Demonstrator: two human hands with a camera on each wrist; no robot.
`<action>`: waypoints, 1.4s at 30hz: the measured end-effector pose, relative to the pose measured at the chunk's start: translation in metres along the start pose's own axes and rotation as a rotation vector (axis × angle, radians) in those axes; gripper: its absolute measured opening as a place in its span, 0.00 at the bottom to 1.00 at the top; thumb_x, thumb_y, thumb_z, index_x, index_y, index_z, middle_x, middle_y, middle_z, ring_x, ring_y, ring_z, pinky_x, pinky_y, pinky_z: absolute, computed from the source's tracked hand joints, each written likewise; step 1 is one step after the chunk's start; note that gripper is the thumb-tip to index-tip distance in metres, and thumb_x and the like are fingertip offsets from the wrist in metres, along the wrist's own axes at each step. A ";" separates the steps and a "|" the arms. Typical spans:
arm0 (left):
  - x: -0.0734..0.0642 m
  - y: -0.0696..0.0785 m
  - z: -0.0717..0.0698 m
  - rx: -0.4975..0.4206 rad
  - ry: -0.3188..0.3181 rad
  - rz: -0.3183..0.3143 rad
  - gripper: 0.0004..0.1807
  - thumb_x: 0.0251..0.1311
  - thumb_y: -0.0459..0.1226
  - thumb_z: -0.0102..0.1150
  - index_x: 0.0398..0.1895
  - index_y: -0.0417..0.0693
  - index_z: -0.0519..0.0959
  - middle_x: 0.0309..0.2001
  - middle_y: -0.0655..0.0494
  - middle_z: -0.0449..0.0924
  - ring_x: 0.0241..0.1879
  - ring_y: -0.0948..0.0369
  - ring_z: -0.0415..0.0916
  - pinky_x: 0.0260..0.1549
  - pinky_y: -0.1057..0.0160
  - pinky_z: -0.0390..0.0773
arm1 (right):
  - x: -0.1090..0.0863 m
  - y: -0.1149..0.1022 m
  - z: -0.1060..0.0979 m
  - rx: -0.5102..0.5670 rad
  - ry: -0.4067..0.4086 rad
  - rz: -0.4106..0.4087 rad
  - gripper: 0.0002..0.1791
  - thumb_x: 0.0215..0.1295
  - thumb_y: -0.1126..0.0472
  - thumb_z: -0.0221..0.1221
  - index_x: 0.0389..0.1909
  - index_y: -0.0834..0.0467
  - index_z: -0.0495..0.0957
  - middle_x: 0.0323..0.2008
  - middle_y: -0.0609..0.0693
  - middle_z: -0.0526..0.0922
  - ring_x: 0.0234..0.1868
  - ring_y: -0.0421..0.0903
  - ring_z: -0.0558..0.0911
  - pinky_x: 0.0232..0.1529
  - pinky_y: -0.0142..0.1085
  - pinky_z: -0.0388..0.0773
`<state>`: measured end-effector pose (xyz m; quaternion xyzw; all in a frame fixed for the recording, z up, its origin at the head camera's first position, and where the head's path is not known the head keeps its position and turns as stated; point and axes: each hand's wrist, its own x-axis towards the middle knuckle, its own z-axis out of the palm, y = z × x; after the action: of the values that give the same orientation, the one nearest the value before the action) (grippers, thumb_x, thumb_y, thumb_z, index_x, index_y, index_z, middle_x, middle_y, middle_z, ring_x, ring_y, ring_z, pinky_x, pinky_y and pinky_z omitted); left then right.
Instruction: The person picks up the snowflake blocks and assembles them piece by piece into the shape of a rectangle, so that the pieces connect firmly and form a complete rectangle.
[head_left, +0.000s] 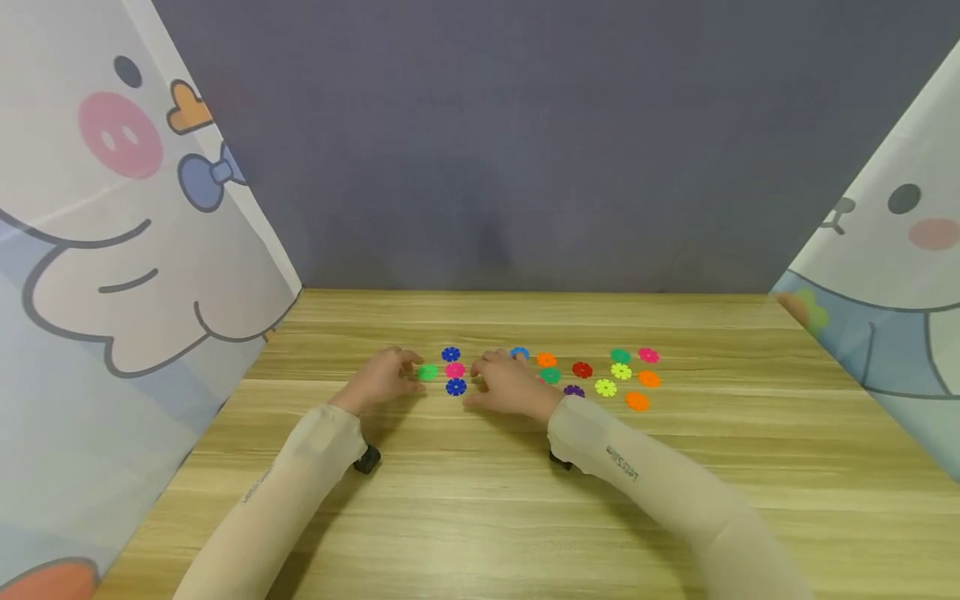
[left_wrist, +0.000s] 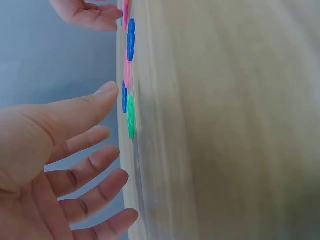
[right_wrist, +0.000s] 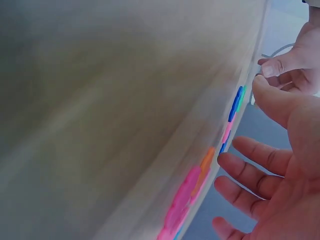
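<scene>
My left hand [head_left: 381,379] is just left of a green snowflake disc [head_left: 427,372], its thumb and fingers spread around the disc's near side. In the left wrist view, the fingers are parted and nothing is gripped; contact with the green disc [left_wrist: 131,116] cannot be told. Right of it lie a pink disc [head_left: 454,370] and two blue discs, one behind [head_left: 451,354] and one in front [head_left: 456,387]. My right hand [head_left: 510,385] hovers right of these, fingers loosely bent and apart in the right wrist view. It partly hides other discs, including a pink one [right_wrist: 180,205].
More snowflake discs lie flat to the right: orange [head_left: 547,360], red [head_left: 582,370], purple [head_left: 573,391], yellow [head_left: 606,387] and others. The wooden table [head_left: 465,500] ends at a grey back panel [head_left: 480,167]. Cartoon-printed cloths [head_left: 150,275] flank both sides.
</scene>
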<state>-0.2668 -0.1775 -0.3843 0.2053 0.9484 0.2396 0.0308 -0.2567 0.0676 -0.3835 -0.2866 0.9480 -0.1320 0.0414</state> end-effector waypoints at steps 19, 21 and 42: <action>0.023 -0.005 -0.001 -0.087 -0.083 -0.069 0.19 0.57 0.33 0.71 0.52 0.35 0.83 0.46 0.42 0.84 0.46 0.50 0.80 0.47 0.50 0.80 | 0.033 -0.017 0.004 0.097 -0.006 0.143 0.16 0.55 0.49 0.74 0.20 0.53 0.80 0.20 0.42 0.78 0.28 0.42 0.73 0.55 0.59 0.71; 0.025 -0.006 0.000 -0.090 -0.079 -0.064 0.19 0.55 0.33 0.72 0.50 0.35 0.84 0.46 0.42 0.84 0.46 0.50 0.79 0.48 0.50 0.80 | 0.035 -0.017 0.004 0.109 -0.011 0.155 0.16 0.55 0.50 0.74 0.20 0.53 0.80 0.20 0.42 0.78 0.27 0.42 0.73 0.55 0.58 0.71; 0.032 0.001 -0.009 -0.153 -0.295 -0.045 0.14 0.50 0.24 0.63 0.42 0.37 0.79 0.44 0.46 0.80 0.46 0.51 0.75 0.47 0.54 0.78 | 0.042 -0.016 0.003 0.308 -0.078 0.136 0.16 0.47 0.65 0.78 0.27 0.59 0.78 0.27 0.47 0.77 0.28 0.42 0.72 0.28 0.31 0.75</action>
<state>-0.2972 -0.1673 -0.3746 0.2142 0.9169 0.2777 0.1906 -0.2831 0.0311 -0.3821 -0.2171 0.9314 -0.2614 0.1303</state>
